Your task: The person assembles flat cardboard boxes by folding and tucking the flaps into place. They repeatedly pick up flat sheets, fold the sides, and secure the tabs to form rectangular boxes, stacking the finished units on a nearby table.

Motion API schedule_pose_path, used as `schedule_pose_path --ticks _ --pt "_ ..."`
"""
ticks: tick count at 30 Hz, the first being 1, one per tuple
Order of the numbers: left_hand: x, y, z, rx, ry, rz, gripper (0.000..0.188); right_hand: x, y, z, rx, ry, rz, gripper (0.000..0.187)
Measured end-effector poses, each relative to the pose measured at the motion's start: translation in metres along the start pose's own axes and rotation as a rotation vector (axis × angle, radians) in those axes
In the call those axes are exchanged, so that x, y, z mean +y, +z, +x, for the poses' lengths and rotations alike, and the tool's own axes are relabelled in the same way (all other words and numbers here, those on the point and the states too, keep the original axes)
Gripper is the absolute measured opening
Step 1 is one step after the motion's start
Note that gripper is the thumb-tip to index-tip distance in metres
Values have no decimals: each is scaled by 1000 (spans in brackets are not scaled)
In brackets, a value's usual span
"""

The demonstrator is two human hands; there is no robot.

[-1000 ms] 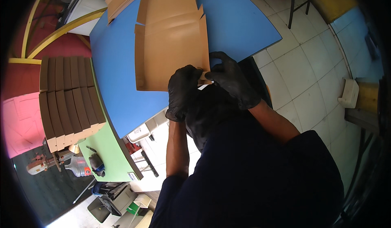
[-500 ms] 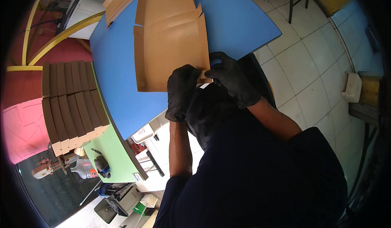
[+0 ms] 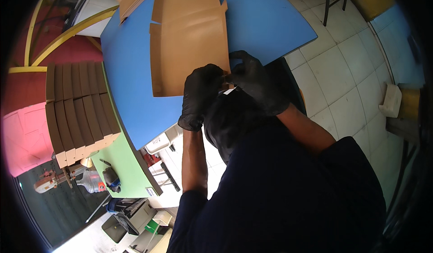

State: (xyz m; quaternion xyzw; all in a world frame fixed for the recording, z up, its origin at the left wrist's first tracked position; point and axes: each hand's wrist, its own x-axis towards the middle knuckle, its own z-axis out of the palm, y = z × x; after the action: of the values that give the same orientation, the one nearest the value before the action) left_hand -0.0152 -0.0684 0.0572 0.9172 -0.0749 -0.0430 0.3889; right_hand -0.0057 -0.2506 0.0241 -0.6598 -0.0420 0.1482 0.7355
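Note:
A brown cardboard box (image 3: pixel 191 47) lies opened out on the blue table (image 3: pixel 126 86), its hinged lid stretching toward the far edge. Both of my hands wear black gloves and meet at the box's near right corner. My left hand (image 3: pixel 200 92) is closed on the near wall, its fingertips pinching the cardboard by the corner. Opposite it, my right hand (image 3: pixel 255 83) bends its fingers around the corner flap, thumb and fingertips pressed against it. The flap between them is mostly hidden by the gloves.
More folded cardboard (image 3: pixel 135 0) lies at the table's far left. On a green table (image 3: pixel 128 162) to the left stand stacked brown boxes (image 3: pixel 81 108), with a dark bundle (image 3: pixel 111 180) nearby. A clear plastic jug (image 3: pixel 91 182) is beside it. A stool (image 3: pixel 331 2) stands far right.
My hands have drawn slightly closer together at the corner, and my right fingers have curled in more. The box stays in place on the table; the whole view has shifted a little.

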Motion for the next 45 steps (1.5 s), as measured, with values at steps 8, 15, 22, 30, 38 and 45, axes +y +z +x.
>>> schedule_pose_path --ticks 8,15,22,30,38,45 --pt "13 -6 6 -140 -48 -38 18 -16 -14 3 -128 131 72 60" --pt "11 4 15 -105 -36 229 23 -14 -8 13 -93 139 -67 71" --pt "9 -14 -4 118 -49 190 26 -38 -39 -9 -201 -38 -439 82" --pt "-80 -55 12 383 -350 -36 54 -21 -93 32 252 -214 -389 75" --pt "-60 -22 -8 301 -343 175 32 -10 -64 57 16 -387 -977 62" --pt "-64 -16 -10 560 -494 61 31 -11 -63 86 89 -179 -802 52"
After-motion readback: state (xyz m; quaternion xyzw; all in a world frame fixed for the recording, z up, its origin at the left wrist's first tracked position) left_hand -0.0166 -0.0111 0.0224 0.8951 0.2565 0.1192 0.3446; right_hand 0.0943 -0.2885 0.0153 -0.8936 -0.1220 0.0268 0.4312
